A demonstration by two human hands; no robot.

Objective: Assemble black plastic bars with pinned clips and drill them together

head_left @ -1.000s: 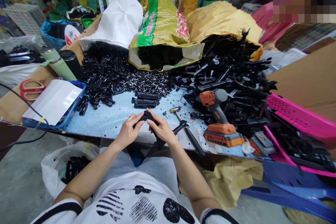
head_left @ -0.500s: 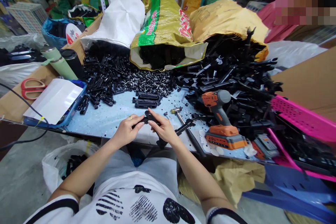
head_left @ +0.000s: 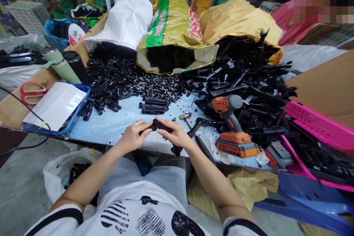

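My left hand point(head_left: 135, 138) is closed, thumb and fingers pinching a small black plastic part point(head_left: 152, 126) whose rounded end shows at the fingertips. Against it, my right hand point(head_left: 177, 135) grips a longer black jointed piece point(head_left: 163, 125). The two pieces meet end to end, but whether they are joined I cannot tell. Black ends of the right-hand piece stick out below the palm and beyond the wrist. Just past my hands, several black bars point(head_left: 155, 106) lie stacked in parallel. A hammer point(head_left: 203, 147) rests to the right, partly behind that piece.
An orange cordless drill point(head_left: 235, 129) stands at right, before a heap of black parts point(head_left: 243, 88). Screws point(head_left: 155, 84) and small black pieces lie at the back, below open sacks point(head_left: 177, 33). Scissors point(head_left: 33, 93), a blue tray point(head_left: 69, 127) and a pink basket point(head_left: 320, 125) flank the table.
The long black piece in my right hand has tilted, its outer ends swinging up and right. My left hand has barely moved.
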